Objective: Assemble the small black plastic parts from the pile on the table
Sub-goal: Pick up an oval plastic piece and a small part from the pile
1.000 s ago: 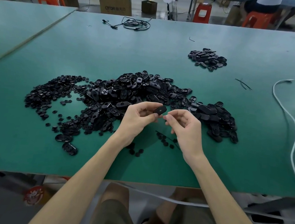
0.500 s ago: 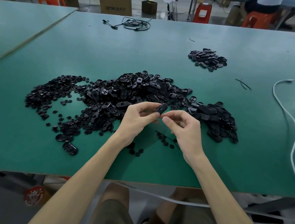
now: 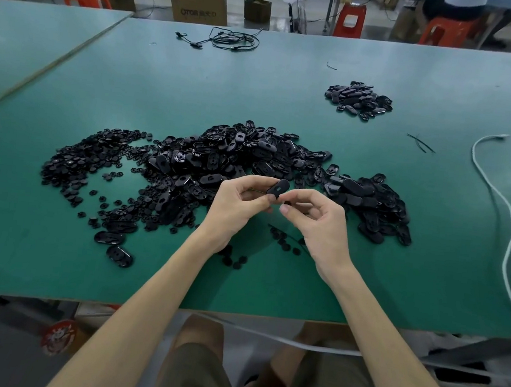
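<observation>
Head view: an oval black shell (image 3: 277, 188) is pinched at its lower end by the fingers (image 3: 257, 183) of the left hand (image 3: 240, 206), raised off the green surface (image 3: 164, 87). Just beside it, what appears to be a small round piece (image 3: 287, 202) is nipped between thumb and forefinger of the right hand (image 3: 319, 224). The pile (image 3: 219, 163) lies just beyond the fingers. The shell's slot should be kept turned toward the right fingertips and the piece squared to it, then pressed straight in; a skewed push would likely let it slip.
</observation>
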The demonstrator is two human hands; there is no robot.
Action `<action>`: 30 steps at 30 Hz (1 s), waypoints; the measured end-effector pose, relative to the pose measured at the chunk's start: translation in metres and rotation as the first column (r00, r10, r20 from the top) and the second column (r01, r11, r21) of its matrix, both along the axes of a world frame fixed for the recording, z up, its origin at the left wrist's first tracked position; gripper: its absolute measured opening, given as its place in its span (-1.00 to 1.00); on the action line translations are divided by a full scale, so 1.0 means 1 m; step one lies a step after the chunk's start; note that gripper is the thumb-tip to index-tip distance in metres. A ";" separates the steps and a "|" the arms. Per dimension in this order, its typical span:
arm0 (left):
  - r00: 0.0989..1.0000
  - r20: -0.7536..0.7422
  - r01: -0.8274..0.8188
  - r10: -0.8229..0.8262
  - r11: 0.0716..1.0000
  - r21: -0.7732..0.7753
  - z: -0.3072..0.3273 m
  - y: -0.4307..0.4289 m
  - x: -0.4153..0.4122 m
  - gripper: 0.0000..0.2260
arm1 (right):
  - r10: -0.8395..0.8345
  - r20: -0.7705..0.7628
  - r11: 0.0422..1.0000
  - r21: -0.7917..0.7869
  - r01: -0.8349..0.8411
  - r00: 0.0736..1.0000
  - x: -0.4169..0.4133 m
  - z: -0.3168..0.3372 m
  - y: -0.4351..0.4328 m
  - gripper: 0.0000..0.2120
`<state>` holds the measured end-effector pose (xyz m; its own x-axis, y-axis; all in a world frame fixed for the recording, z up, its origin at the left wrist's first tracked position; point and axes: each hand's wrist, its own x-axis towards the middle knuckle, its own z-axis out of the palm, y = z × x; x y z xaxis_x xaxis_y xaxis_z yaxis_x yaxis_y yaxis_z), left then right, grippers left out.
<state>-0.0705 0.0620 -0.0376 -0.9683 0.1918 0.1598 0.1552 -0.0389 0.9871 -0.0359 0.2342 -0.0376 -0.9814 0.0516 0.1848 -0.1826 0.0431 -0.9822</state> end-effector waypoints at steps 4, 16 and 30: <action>1.000 -0.005 -0.006 0.006 1.000 -0.011 -0.001 0.000 -0.001 -0.77 | -0.016 0.012 1.000 -0.016 0.016 1.000 0.000 -0.001 0.001 -0.80; 1.000 -0.003 0.012 -0.011 1.000 0.019 0.002 0.001 0.002 -0.77 | -0.086 0.009 0.996 -0.036 0.086 0.996 -0.001 -0.002 0.001 -0.79; 1.000 -0.011 -0.002 0.001 0.998 -0.058 0.001 0.001 0.002 -0.79 | -0.146 0.002 0.986 -0.079 0.145 0.989 -0.004 -0.007 0.001 -0.88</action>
